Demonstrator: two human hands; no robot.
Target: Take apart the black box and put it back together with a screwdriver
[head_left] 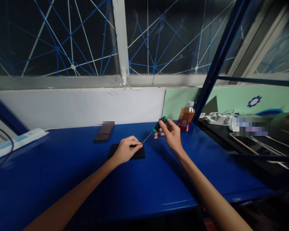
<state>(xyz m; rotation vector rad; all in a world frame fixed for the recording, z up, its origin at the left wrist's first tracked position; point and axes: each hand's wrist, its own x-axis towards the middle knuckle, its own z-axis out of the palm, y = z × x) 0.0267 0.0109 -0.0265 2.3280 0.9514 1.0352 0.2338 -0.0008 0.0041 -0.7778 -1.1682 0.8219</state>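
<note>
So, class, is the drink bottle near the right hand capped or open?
Capped: a white cap sits on top of the bottle, which stands upright on the blue table.

On the blue table (156, 189) there lie a black box (139, 154), a dark slab (105, 131) and a power strip (20, 142); a bottle (186, 116) stands upright.

The left hand (126, 149) and the right hand (171, 134) are both bare, with slender fingers (132, 139). The left forearm (86, 186) and right forearm (207, 186), likewise uncovered, are slim, smoothly outlined, narrowing towards the wrists (115, 161).
</note>
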